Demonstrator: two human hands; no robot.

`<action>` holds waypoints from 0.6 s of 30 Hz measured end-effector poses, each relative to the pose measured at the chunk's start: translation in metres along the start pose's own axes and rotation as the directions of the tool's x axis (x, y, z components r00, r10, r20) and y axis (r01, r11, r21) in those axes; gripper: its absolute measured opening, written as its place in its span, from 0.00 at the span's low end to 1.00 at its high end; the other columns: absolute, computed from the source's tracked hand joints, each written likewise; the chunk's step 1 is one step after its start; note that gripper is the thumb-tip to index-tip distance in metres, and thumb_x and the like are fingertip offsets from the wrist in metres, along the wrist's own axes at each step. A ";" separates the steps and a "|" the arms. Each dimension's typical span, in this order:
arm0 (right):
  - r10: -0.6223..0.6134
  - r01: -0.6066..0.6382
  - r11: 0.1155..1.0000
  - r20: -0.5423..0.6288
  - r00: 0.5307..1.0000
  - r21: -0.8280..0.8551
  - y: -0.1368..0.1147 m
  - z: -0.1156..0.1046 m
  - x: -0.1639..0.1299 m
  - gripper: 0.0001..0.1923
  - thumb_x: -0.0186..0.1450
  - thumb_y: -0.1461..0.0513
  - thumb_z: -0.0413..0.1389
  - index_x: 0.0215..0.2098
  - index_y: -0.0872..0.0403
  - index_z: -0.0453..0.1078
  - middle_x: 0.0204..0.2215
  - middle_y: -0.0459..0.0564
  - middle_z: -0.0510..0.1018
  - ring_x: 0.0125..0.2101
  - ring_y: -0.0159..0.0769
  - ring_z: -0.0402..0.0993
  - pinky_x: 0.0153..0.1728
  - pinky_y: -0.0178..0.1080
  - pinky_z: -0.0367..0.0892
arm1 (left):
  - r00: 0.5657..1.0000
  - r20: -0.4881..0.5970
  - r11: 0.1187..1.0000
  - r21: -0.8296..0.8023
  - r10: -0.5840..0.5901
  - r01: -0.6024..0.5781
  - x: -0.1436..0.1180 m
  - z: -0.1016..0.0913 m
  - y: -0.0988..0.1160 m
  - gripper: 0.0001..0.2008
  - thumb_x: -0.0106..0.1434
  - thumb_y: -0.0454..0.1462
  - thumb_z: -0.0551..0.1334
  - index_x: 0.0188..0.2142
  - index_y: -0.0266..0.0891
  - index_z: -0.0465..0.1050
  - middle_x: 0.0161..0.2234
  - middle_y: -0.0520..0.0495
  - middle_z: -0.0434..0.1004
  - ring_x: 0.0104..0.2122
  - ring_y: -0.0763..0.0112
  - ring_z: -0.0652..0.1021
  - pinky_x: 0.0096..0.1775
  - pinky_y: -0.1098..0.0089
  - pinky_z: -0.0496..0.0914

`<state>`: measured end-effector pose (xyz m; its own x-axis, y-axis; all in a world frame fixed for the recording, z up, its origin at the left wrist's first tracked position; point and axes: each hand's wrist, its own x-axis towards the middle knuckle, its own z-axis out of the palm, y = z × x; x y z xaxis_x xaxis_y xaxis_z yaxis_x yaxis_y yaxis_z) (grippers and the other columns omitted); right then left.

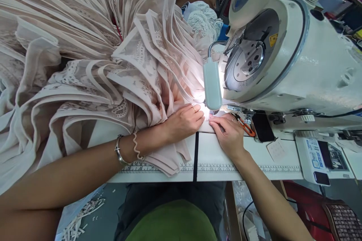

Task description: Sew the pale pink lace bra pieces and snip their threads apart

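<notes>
A large pile of beige lace garment pieces spills from the left up to the sewing machine. My left hand, with curled fingers and a ring, is closed on the edge of a beige piece just left of the needle area. Thumb and forefinger of my right hand pinch the pale fabric edge under the machine's head. A light green lamp on a bendy neck hides part of the needle area, and the glare there washes out the detail. Orange-handled thread snips lie beside my right hand.
A black phone and a paper slip lie on the white table, right of my hand. Printed rulers run along its front edge. A control box stands farther right. Pale blue lace sits behind the machine.
</notes>
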<state>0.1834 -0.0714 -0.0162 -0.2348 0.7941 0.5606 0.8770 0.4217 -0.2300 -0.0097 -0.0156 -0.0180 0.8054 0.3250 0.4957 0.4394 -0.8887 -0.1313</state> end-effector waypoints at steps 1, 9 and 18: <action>-0.015 0.015 1.000 0.000 1.000 0.000 0.001 0.000 -0.001 0.08 0.69 0.63 0.54 0.35 0.50 0.75 0.30 0.45 0.83 0.32 0.35 0.77 0.36 0.39 0.71 | 1.000 -0.002 1.000 0.000 -0.008 0.008 -0.001 0.002 0.000 0.14 0.70 0.26 0.50 0.34 0.35 0.72 0.29 0.48 0.71 0.31 0.69 0.69 0.35 0.67 0.61; -0.061 0.061 0.998 -0.008 0.998 -0.001 0.002 -0.001 -0.002 0.09 0.67 0.66 0.53 0.38 0.51 0.75 0.34 0.47 0.83 0.33 0.36 0.77 0.37 0.41 0.71 | 0.998 -0.056 0.999 0.042 -0.015 0.017 0.001 0.005 0.003 0.14 0.69 0.25 0.50 0.30 0.35 0.70 0.26 0.48 0.69 0.28 0.70 0.68 0.33 0.68 0.61; -0.167 0.168 0.985 0.054 0.985 -0.028 0.003 -0.006 -0.005 0.20 0.60 0.70 0.50 0.43 0.49 0.78 0.40 0.46 0.83 0.39 0.40 0.76 0.42 0.45 0.70 | 0.999 0.007 0.999 -0.028 -0.037 0.037 -0.001 0.004 0.003 0.15 0.68 0.24 0.49 0.30 0.34 0.70 0.28 0.46 0.70 0.30 0.68 0.69 0.34 0.68 0.63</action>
<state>0.1896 -0.0768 -0.0147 -0.3999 0.7352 0.5473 0.8364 0.5369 -0.1102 -0.0082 -0.0175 -0.0221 0.7917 0.3597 0.4938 0.4572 -0.8849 -0.0886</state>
